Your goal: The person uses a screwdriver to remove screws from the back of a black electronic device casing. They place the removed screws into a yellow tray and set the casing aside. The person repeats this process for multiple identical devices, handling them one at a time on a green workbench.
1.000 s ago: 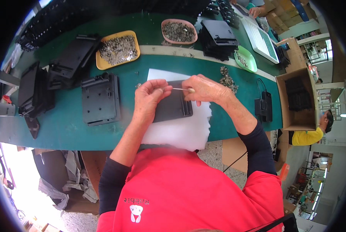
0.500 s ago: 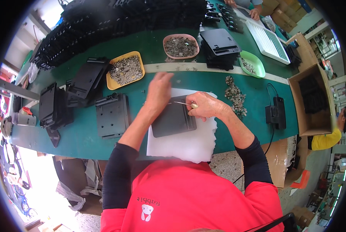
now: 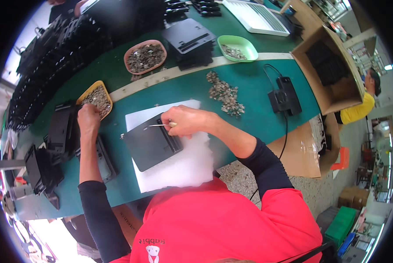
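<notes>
A flat black plastic panel (image 3: 150, 147) lies tilted on a sheet of white foam (image 3: 192, 162) in front of me. My right hand (image 3: 185, 120) rests at the panel's upper right corner, closed round a thin metal-shafted tool with a pale handle (image 3: 173, 124). Its shaft points left across the panel. My left hand (image 3: 89, 118) reaches to the near edge of a yellow tray (image 3: 110, 103) of small metal parts (image 3: 98, 100). Its fingers are curled together; what they pinch, if anything, is hidden. Past my left forearm lies another black panel (image 3: 104, 160), partly covered.
Pink (image 3: 127, 61) and green (image 3: 253, 51) trays hold small metal parts; a loose pile (image 3: 226, 94) lies on the table. Black panels are stacked (image 3: 190, 41) behind and at left (image 3: 40, 171). A black power adapter (image 3: 285, 96) and cardboard box (image 3: 323, 83) stand right. A person (image 3: 358, 105) is beyond.
My left hand has moved from above the panel left to the yellow tray. My right hand still holds the tool over the panel. The whole view has turned and shifted.
</notes>
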{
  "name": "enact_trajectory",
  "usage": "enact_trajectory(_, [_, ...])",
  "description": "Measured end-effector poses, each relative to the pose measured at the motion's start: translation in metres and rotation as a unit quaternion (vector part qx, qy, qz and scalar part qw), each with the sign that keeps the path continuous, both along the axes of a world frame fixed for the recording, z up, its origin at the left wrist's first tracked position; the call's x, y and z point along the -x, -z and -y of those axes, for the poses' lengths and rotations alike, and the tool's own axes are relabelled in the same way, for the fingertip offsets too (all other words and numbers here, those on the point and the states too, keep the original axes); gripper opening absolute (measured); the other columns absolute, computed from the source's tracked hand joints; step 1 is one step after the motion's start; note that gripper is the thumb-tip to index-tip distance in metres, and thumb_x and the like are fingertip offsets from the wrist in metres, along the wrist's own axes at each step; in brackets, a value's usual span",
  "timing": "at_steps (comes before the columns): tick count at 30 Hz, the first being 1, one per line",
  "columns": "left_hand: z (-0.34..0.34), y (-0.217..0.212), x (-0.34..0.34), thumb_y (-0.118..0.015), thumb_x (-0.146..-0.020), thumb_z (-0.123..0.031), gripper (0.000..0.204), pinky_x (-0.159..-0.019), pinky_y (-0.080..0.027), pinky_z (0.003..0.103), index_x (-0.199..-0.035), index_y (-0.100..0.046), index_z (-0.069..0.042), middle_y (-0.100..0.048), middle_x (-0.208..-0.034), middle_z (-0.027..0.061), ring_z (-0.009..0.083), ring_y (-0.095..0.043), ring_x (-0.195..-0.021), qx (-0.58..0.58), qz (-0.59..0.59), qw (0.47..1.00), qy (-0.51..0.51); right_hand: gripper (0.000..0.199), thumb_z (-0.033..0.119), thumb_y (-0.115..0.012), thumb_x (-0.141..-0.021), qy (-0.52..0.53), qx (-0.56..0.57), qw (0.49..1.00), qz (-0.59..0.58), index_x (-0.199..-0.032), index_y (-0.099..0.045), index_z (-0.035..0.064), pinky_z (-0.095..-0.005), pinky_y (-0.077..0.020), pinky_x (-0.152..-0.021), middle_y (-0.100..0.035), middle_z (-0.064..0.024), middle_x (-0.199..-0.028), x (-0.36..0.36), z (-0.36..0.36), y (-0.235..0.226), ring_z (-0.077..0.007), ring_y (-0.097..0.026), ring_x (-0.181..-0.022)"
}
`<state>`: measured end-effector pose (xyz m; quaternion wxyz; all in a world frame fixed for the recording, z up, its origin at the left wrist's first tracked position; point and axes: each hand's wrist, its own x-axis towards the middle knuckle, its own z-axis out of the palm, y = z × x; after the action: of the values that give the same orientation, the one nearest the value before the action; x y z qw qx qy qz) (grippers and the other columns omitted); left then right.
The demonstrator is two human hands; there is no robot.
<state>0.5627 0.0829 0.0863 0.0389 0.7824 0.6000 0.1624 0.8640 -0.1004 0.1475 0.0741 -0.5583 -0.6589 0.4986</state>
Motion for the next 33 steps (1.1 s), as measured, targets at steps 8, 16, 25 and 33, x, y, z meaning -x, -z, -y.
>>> enact_trajectory(8, [0.009,-0.015,0.0,-0.058,-0.077,-0.007,0.011,-0.078,-0.05,0.044,-0.082,-0.067,-0.002,-0.066,-0.088,0.02,0.0379,-0.065,-0.088,0.005,0.031,0.999,-0.022,0.01,0.006,-0.056,-0.077,0.011,0.012,1.0,0.01,-0.085,-0.059,0.0025,-0.0327,-0.0472,-0.05,-0.064,-0.0101,-0.065,0.002,0.003,-0.004,-0.0172,-0.062,-0.053])
enact_trajectory(16, [0.008,-0.008,0.014,-0.057,-0.082,-0.005,0.009,-0.072,-0.048,0.05,-0.085,-0.063,0.001,-0.062,-0.083,0.0219,0.0417,-0.061,-0.082,-0.147,-0.01,0.989,0.035,0.014,0.011,-0.059,-0.078,0.014,0.008,1.0,0.0,-0.088,-0.059,0.0011,-0.0302,-0.0477,-0.046,-0.062,-0.0092,-0.069,0.003,0.0,0.001,-0.0154,-0.062,-0.055])
enact_trajectory(25, [0.106,-0.049,-0.042,-0.062,-0.089,-0.003,0.02,-0.069,-0.056,0.026,-0.107,-0.062,0.005,-0.066,-0.089,0.0093,0.0155,-0.066,-0.077,0.257,0.574,0.774,0.07,0.014,0.013,-0.067,-0.084,0.213,-0.066,0.963,-0.152,-0.09,-0.065,0.0003,-0.021,-0.0353,-0.035,-0.062,-0.0058,-0.067,0.007,0.007,-0.017,-0.0055,-0.05,-0.042])
enact_trajectory(33, [0.168,-0.035,-0.065,-0.068,-0.088,-0.008,0.024,-0.061,-0.051,0.022,-0.107,-0.063,0.005,-0.068,-0.086,0.0081,0.0108,-0.064,-0.072,0.315,0.676,0.663,0.072,0.014,0.012,-0.064,-0.086,0.249,-0.088,0.916,-0.302,-0.089,-0.064,-0.0016,-0.0209,-0.0365,-0.036,-0.063,-0.0018,-0.07,0.07,0.023,-0.009,-0.0053,-0.051,-0.043])
